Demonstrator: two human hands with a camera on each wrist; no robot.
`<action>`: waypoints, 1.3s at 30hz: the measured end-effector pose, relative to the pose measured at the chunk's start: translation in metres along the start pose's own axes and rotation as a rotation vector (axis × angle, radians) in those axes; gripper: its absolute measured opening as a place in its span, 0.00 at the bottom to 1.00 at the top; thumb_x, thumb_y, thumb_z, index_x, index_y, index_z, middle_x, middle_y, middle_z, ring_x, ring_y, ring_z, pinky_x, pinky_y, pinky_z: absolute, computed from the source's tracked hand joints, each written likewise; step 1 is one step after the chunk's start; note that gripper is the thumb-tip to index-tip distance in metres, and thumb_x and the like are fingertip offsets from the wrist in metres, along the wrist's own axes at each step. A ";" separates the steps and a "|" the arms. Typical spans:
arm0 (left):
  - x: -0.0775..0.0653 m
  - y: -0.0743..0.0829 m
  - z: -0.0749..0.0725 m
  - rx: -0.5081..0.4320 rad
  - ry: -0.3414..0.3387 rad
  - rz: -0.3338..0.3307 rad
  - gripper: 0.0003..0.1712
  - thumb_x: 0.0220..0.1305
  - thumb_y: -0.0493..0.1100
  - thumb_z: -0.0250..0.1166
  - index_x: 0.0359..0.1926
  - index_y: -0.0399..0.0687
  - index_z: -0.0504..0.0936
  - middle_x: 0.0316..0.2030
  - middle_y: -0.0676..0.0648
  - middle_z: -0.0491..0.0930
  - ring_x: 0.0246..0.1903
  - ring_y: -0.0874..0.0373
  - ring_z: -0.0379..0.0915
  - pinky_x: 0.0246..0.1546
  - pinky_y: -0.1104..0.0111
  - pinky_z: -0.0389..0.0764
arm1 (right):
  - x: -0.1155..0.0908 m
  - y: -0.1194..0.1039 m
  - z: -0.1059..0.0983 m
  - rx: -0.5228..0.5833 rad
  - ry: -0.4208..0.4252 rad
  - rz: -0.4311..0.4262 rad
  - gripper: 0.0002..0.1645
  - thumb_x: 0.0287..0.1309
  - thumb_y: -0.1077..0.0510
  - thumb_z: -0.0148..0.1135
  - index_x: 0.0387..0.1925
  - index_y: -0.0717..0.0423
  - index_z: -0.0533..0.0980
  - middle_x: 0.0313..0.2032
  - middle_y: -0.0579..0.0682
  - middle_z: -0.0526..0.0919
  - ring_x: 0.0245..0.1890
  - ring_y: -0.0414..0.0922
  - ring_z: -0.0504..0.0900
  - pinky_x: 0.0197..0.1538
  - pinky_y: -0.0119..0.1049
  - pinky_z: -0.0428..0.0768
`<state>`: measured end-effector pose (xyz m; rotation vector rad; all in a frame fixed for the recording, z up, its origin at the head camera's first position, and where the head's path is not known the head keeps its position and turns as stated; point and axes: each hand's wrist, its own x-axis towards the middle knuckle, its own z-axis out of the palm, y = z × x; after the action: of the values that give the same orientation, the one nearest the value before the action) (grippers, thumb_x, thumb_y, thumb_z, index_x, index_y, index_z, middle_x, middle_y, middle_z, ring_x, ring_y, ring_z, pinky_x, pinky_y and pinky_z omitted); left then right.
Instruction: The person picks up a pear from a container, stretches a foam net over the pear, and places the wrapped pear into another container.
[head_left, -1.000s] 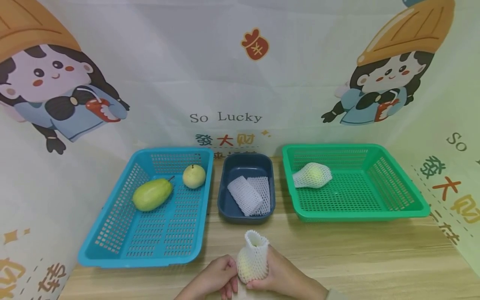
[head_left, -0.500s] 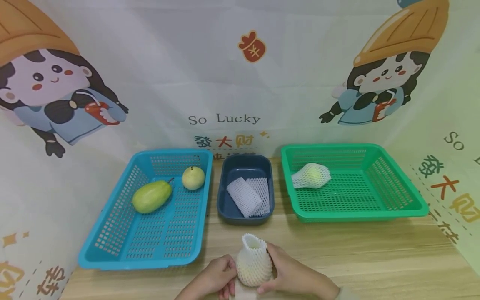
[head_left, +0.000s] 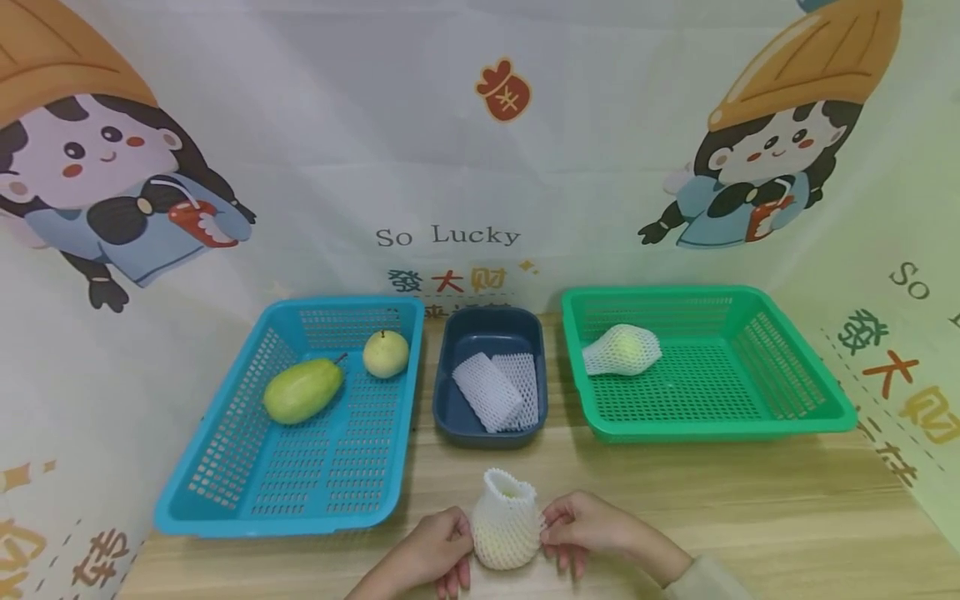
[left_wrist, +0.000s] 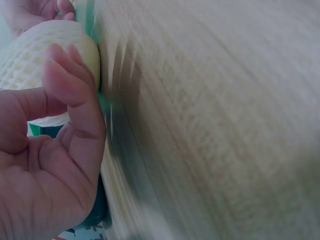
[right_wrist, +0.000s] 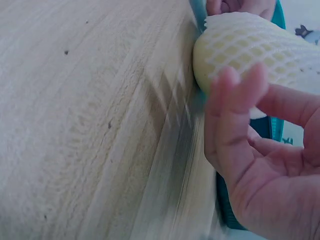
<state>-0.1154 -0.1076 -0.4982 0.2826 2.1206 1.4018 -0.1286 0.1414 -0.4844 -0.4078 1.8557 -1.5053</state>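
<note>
A pale yellow round fruit, which looks like a pear, stands on the table inside a white foam net sleeve (head_left: 506, 525). The sleeve's narrow open end points up, and its mesh covers most of the fruit (right_wrist: 201, 65). On the sleeve's left side, my left hand (head_left: 435, 546) pinches the mesh between thumb and forefinger. My right hand (head_left: 588, 529) pinches it the same way on the right side, low down. Both wrist views show the other fingers curled loosely beside the fruit; the exact pinch points are partly hidden by the fingers.
The blue basket (head_left: 292, 525) at left holds a green papaya-like fruit (head_left: 303, 392) and a pear (head_left: 386, 354). Behind the hands, a dark blue bin (head_left: 491, 442) contains foam net sleeves (head_left: 487, 392). A netted fruit (head_left: 625, 350) lies in the green basket (head_left: 720, 429) at right.
My right hand has let go of its wrap around the netted fruit, moved right and now pinches the sleeve's side. The left hand has stayed almost still.
</note>
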 end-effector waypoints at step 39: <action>0.007 0.019 0.004 0.720 0.065 0.034 0.05 0.64 0.41 0.56 0.31 0.47 0.73 0.02 0.58 0.63 0.01 0.69 0.57 0.05 0.76 0.61 | 0.018 0.014 0.011 -0.338 0.159 0.040 0.03 0.52 0.62 0.55 0.25 0.54 0.73 0.06 0.45 0.71 0.03 0.34 0.66 0.09 0.24 0.62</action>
<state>-0.1213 -0.0929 -0.4843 0.5512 2.6165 0.6142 -0.1315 0.1255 -0.5041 -0.4122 2.2406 -1.2274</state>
